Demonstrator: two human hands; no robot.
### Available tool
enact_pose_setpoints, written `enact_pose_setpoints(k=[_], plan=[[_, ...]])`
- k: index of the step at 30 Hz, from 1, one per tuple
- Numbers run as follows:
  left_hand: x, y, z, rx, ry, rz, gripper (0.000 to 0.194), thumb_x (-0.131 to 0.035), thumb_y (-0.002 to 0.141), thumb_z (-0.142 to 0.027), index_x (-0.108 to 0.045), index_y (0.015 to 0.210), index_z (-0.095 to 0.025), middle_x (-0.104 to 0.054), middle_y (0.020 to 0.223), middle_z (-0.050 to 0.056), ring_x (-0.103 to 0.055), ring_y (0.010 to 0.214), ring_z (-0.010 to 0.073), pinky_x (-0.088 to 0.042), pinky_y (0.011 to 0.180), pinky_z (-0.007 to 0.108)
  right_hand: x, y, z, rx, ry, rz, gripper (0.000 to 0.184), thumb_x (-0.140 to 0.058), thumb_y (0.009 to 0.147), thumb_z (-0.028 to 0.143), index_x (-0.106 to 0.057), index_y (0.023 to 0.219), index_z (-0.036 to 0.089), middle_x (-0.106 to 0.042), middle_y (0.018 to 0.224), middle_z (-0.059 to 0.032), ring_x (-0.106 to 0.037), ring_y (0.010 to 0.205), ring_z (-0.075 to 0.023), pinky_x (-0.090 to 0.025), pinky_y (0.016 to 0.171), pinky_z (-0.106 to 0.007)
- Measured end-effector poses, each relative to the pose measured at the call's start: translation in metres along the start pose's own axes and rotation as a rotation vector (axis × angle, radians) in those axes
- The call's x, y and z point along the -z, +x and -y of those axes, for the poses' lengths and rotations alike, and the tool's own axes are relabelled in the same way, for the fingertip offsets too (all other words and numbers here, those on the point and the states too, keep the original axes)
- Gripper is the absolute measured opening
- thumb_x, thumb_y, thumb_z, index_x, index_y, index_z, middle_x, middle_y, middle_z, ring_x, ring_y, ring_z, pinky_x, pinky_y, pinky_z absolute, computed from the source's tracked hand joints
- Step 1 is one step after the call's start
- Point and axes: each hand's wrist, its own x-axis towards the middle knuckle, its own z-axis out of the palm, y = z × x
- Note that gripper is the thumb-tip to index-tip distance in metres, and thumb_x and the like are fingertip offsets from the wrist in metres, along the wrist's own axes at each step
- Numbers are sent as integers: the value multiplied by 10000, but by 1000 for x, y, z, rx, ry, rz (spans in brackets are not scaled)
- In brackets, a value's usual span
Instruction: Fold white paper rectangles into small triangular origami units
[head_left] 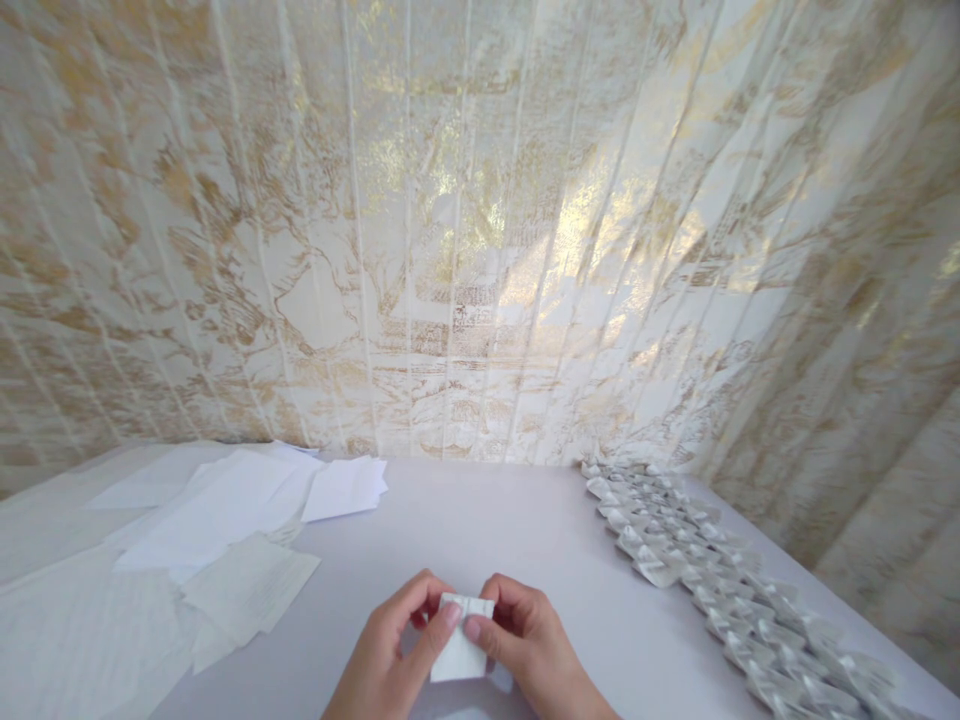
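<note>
Between my two hands is a small folded piece of white paper [459, 660], held just above the table near its front. My left hand [401, 640] pinches its left side, with the thumb lying across the front near the top edge. On the other side my right hand [529, 635] grips the paper, its thumb pressed on the front near the upper right corner. The fingers behind the paper are mostly hidden. A folded strip shows along the paper's top edge.
Loose printed and blank sheets [210, 500] overlap across the table's left side, with a small stack of white paper [345, 488] beside them. Rows of folded grey paper pieces [697, 570] run along the right edge. A patterned gold-and-white curtain [450, 250] hangs behind the table [480, 520].
</note>
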Motion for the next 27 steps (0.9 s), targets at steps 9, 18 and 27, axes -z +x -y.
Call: enact_pose_setpoints(k=[9, 18, 27], plan=[[1, -1, 2, 44, -28, 16, 447, -532, 876, -602, -470, 660, -216, -410, 644, -49, -423, 642, 163, -341, 614, 241, -1, -1, 5, 1, 111, -41, 549, -783, 649, 654, -502, 619, 183, -454, 514, 62, -355, 499, -83, -253, 524, -231], [0, 2, 0, -14, -18, 109, 414, -548, 877, -568, -678, 792, -184, -566, 729, -1, -505, 739, 200, -364, 704, 269, 4, 3, 5, 17, 165, -96, 514, -808, 658, 603, -531, 638, 171, -541, 541, 32, -411, 500, -91, -295, 544, -236], [0, 4, 1, 42, 8, 47, 480, -506, 890, -576, -590, 616, -191, -566, 632, 0, -527, 677, 195, -351, 663, 269, 2, 2, 5, 64, 170, -142, 510, -803, 677, 593, -533, 617, 165, -533, 551, 27, -415, 525, -94, -306, 562, -237]])
